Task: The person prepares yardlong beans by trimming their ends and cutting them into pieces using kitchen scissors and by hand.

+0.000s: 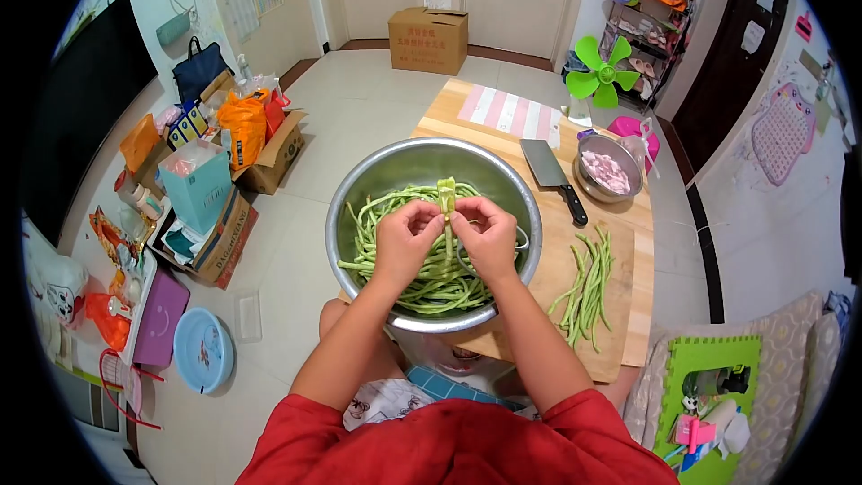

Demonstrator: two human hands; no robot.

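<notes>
My left hand (406, 241) and my right hand (486, 239) meet over a large steel basin (346, 175). Both are closed, fingertips pinching one green bean (446, 190), whose pale upper end looks split or flattened. Under them, the basin holds a heap of long green beans (422, 295). By my right hand, a looped metal handle, perhaps of scissors, partly shows at the basin's inner right side; my fingers hide some of it. To the right, a bundle of green beans (588, 287) lies on a wooden cutting board (615, 341).
A cleaver (549, 175) lies on the wooden table (449, 108) beside a steel bowl of pinkish meat (606, 171). Behind stands a green fan (602, 72). Boxes and bags (242, 130) crowd the left, near a blue basin (203, 350) on the floor.
</notes>
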